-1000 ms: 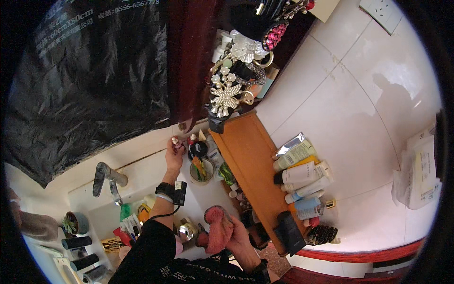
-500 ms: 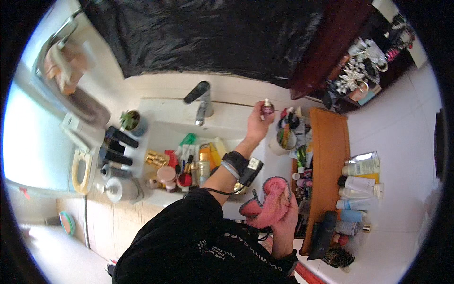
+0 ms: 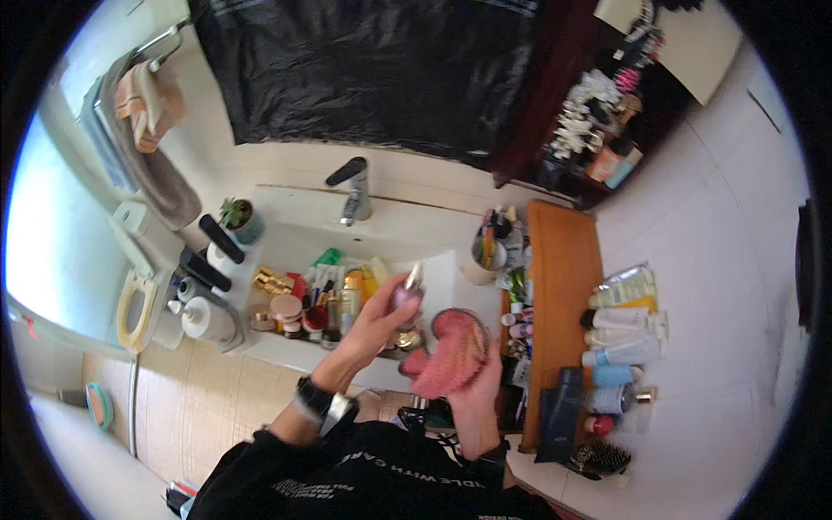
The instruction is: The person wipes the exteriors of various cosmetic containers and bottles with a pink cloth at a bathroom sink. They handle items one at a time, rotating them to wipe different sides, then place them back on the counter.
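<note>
A small purple bottle (image 3: 406, 296) with a pale top is held upright in my left hand (image 3: 368, 328), the fingers wrapped round it, above the near right of the basin. Close beside it, my right hand (image 3: 482, 394) grips a pink cloth (image 3: 451, 357) with a dark edge, which lies bunched over the palm and fingers. Bottle and cloth look apart, with a narrow gap between them. Under my left hand, the white sink (image 3: 286, 234) holds many cosmetics, among them a pink-lidded jar (image 3: 287, 307) and a yellowish bottle (image 3: 349, 302).
A faucet (image 3: 354, 192) rises behind the basin. To the right stand a cup (image 3: 482, 264) of brushes and tubes and an open wooden cabinet door (image 3: 559, 295). Several tubes (image 3: 622, 338) line the white surface beyond. A potted succulent (image 3: 239, 218) and pump bottle (image 3: 206, 321) are on the left.
My left hand has come back from beside the cup, bringing the purple bottle near the cloth. My right hand still holds the cloth. The view has shifted.
</note>
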Tool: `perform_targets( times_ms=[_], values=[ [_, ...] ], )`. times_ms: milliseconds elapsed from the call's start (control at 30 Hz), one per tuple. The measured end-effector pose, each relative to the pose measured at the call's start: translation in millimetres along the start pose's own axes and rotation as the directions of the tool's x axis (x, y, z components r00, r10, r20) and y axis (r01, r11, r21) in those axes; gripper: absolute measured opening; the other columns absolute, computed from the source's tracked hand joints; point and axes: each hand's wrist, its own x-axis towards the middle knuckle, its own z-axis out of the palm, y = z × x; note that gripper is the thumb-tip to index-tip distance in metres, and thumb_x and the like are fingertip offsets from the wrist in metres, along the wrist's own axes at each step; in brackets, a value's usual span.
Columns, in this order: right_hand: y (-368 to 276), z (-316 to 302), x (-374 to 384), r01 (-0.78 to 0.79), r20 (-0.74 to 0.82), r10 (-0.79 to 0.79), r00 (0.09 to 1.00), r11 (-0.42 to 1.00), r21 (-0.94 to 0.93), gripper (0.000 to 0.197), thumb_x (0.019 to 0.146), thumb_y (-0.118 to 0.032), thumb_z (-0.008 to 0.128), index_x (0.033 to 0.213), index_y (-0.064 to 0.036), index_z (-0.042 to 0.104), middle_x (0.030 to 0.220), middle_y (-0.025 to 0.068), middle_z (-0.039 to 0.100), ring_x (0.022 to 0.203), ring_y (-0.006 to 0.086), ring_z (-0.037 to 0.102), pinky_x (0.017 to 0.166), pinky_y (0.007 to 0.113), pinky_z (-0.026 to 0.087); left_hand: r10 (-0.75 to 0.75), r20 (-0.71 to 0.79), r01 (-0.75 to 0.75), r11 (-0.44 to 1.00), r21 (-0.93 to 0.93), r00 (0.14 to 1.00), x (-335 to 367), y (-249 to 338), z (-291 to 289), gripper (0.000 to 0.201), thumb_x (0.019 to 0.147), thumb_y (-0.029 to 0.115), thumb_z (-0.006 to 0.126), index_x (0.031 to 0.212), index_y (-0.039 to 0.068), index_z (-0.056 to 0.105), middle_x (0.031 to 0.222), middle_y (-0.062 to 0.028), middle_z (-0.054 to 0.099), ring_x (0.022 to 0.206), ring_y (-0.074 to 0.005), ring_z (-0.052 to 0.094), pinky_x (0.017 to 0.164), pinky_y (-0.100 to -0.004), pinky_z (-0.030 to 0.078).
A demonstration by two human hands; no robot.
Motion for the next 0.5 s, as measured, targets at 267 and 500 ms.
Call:
perform_targets(
  times_ms=[267, 500],
  values=[
    [34, 20, -5, 0.246, 0.127, -0.229, 0.965, 0.630, -0.736, 0.040, 0.091, -0.014, 0.064, 0.127, 0.0002, 0.055, 0.104, 0.0028, 0.062, 0.089, 0.0087, 0.057, 0.078, 0.022, 0.046, 0.374, 0.152, -0.350, 0.547, 0.760, 0.915, -52, -7, 22, 0.066, 0.079, 0.000, 0.058, 0.140, -0.003, 0.033, 0.117, -0.0229, 0.052, 0.105, -0.0374, 0.052, 0.093, -0.0396, 0.041],
    [15, 13, 6, 0.098, 0.045, -0.089, 0.995, 0.792, -0.603, 0.034, 0.089, -0.014, 0.066, 0.117, 0.0030, 0.060, 0.098, 0.0038, 0.063, 0.083, 0.0088, 0.059, 0.070, 0.023, 0.049, -0.067, 0.415, -0.124, 0.901, 0.416, 0.907, -29, 15, -3, 0.066, 0.095, 0.016, 0.053, 0.149, 0.000, 0.017, 0.103, -0.0134, 0.057, 0.077, -0.0161, 0.057, 0.065, -0.0260, 0.047]
  ],
)
